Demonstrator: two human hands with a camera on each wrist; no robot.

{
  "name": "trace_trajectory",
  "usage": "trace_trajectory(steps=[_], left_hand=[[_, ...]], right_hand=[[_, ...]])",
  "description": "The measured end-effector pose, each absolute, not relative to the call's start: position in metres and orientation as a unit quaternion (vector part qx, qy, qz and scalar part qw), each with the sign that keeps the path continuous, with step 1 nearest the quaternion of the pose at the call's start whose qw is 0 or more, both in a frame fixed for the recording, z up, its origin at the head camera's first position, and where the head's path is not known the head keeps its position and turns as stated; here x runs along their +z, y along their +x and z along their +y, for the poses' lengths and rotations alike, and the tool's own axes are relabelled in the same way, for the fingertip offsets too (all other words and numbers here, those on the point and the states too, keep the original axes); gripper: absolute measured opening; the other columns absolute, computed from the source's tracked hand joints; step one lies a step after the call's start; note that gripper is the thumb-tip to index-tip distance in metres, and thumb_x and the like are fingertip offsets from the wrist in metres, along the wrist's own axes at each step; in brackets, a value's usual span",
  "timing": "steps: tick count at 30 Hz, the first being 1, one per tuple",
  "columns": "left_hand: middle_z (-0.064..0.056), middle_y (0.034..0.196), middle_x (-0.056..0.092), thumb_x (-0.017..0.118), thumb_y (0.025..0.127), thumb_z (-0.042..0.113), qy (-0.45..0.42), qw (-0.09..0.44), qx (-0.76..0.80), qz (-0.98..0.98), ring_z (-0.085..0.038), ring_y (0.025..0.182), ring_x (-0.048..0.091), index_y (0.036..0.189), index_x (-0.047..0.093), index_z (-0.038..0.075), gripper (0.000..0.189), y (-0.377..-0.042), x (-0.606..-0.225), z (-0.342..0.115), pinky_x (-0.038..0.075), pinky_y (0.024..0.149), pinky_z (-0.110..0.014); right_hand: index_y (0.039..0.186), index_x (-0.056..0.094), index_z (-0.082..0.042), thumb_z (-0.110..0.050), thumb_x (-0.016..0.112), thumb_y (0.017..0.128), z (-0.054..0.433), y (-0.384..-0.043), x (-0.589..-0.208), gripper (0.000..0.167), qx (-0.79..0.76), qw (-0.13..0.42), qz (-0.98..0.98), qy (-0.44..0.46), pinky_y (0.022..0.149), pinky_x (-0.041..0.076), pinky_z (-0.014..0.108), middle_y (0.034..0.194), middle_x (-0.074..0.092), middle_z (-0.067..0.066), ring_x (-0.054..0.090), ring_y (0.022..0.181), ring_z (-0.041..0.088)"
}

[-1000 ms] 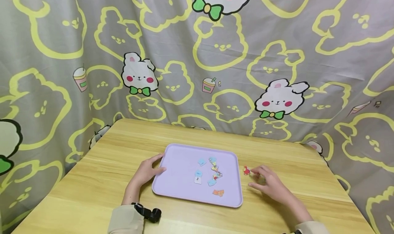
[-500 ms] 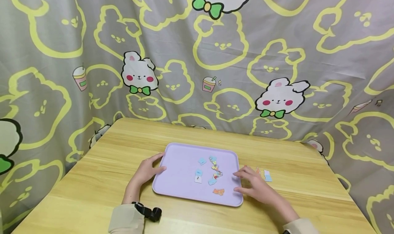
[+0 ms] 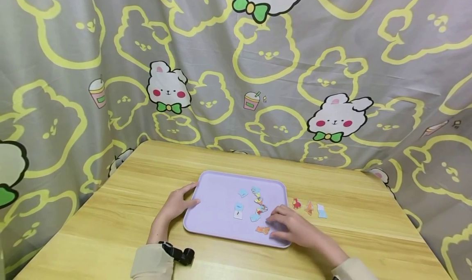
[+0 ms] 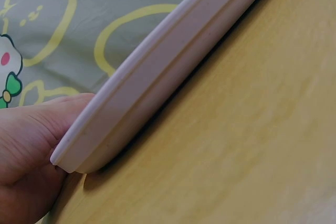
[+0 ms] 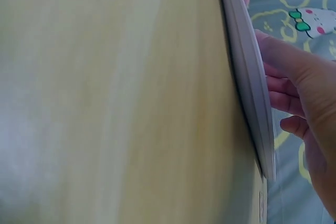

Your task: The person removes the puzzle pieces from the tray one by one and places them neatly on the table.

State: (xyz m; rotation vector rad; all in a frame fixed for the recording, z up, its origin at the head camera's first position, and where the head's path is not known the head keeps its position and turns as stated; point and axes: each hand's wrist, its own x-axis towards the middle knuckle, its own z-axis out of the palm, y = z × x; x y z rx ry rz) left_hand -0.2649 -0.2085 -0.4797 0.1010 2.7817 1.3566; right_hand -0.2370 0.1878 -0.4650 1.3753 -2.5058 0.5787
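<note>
A lilac tray (image 3: pixel 212 194) lies on the wooden table. My left hand (image 3: pixel 175 204) holds its left edge, thumb over the rim and fingers along the outer side. Over the tray's right part hovers my right hand (image 3: pixel 296 226), fingers loosely bent, with nothing visible between them. Close to its fingertips lies an orange puzzle piece (image 3: pixel 262 229). Several more pieces lie on the tray, among them a light blue one (image 3: pixel 243 193) and a blue-and-white one (image 3: pixel 238 211). In the right wrist view, the tray's side (image 5: pixel 249 61) hides what lies under the fingertips.
On the table right of the tray lie a red piece (image 3: pixel 296 203), an orange piece (image 3: pixel 309 208) and a white-and-blue piece (image 3: pixel 322 211). A patterned curtain (image 3: pixel 221 91) hangs behind the table (image 3: pixel 110 214) and at both sides.
My right hand has moved left from beside the red piece to above the tray, uncovering the pieces on the table. My left hand stays at the tray's left edge.
</note>
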Motion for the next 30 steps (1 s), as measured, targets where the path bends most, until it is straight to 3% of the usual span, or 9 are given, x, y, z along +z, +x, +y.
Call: trace_trajectory(steps=[18,30], left_hand=[[-0.019,0.151,0.044,0.069,0.091,0.018,0.035,0.02,0.437,0.899,-0.042,0.144,0.034,0.146,0.047,0.011,0.06,-0.267,-0.48,-0.209,0.029,0.119,-0.058],[-0.02,0.15,0.045,0.069,0.091,0.018,0.035,0.017,0.437,0.899,-0.043,0.143,0.035,0.145,0.048,0.011,0.059,-0.265,-0.48,-0.208,0.03,0.118,-0.059]], right_hand=[[0.089,0.073,-0.018,-0.022,0.077,0.083,0.171,-0.24,-0.467,0.009,0.148,0.149,-0.837,0.506,0.077,0.048,0.012,0.089,0.064,-0.011,0.054,0.083,0.002],[0.08,0.064,-0.017,-0.012,0.078,0.075,0.168,-0.244,-0.47,0.016,0.165,0.19,-0.804,0.538,0.073,0.042,0.007,0.083,0.057,-0.01,0.049,0.079,0.0]])
